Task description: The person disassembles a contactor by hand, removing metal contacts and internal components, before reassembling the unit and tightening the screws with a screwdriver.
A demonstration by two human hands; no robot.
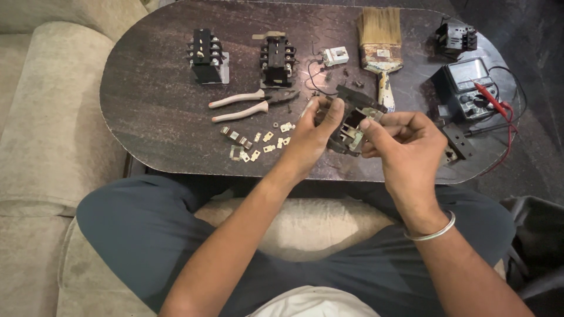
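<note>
Both hands, left (314,132) and right (399,138), pinched a black contactor housing (352,120) above the tabletop (153,100), tilted so its open face showed; pliers (252,104) lay left of it.

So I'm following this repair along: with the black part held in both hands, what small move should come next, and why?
Probably a reach of the left hand to the small brass contacts on the table: the black switch block, gripped by both hands, shows an open cavity, and the right hand can steady it.

Dark oval table (153,105) with a marbled top, set close before a beige sofa (41,135). Dark floor (529,23) beyond the table's far right corner.
</note>
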